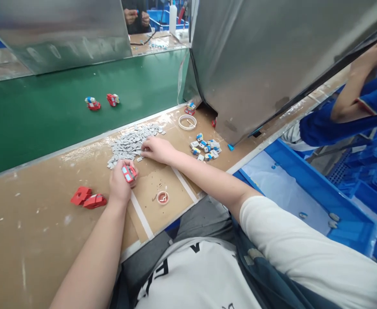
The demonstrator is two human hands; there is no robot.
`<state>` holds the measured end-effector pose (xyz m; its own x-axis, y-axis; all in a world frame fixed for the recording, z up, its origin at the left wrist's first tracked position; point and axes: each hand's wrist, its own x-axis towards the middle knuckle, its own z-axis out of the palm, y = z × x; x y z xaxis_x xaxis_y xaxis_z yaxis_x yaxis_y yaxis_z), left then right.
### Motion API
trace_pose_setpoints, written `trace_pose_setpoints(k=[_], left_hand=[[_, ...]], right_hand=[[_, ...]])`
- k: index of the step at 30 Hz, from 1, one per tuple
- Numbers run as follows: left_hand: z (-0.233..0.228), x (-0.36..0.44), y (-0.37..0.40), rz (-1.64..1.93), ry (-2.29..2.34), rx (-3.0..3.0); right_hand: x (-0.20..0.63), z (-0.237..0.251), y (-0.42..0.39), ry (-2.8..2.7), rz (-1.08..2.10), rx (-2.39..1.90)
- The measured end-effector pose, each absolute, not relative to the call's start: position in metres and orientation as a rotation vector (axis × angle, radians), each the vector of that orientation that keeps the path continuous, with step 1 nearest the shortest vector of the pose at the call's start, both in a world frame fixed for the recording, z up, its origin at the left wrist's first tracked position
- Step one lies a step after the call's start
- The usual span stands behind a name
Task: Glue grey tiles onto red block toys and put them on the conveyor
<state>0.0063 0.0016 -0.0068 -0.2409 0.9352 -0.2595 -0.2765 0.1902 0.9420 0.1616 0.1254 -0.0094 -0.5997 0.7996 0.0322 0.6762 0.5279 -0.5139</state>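
Red toy piece (129, 173) sits pinched in the left hand (121, 184) above the brown table (47, 223). The right hand (156, 149) has fingertips closed on the edge of the grey chip pile (130, 144); a careless sweep could scatter chips. No writing is legible on any part.

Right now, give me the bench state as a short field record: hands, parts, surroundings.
left hand: holds a red toy part
right hand: fingers on the pile of grey pieces
bench: two red parts left of the left hand; small orange ring; cluster of blue and white pieces; white ring
green belt: two small red toys
co-worker: arm at right
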Motion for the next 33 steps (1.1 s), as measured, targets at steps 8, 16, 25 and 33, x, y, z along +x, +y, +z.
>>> trace_pose_setpoints(k=[8,16,25,33], left_hand=[[-0.015,0.006,0.002,1.370,1.303,0.691],[-0.022,0.005,0.003,1.405,1.288,0.694],[-0.020,0.004,0.003,1.392,1.299,0.694],[-0.022,0.001,0.002,1.381,1.335,0.739]], right_hand=[[0.168,-0.031,0.120,-2.048,1.062,-0.959],[0.163,-0.027,0.103,-1.568,1.821,-0.631],[0.160,-0.028,0.099,-1.488,1.835,-0.592],[0.164,-0.023,0.095,-1.527,1.759,-0.539]])
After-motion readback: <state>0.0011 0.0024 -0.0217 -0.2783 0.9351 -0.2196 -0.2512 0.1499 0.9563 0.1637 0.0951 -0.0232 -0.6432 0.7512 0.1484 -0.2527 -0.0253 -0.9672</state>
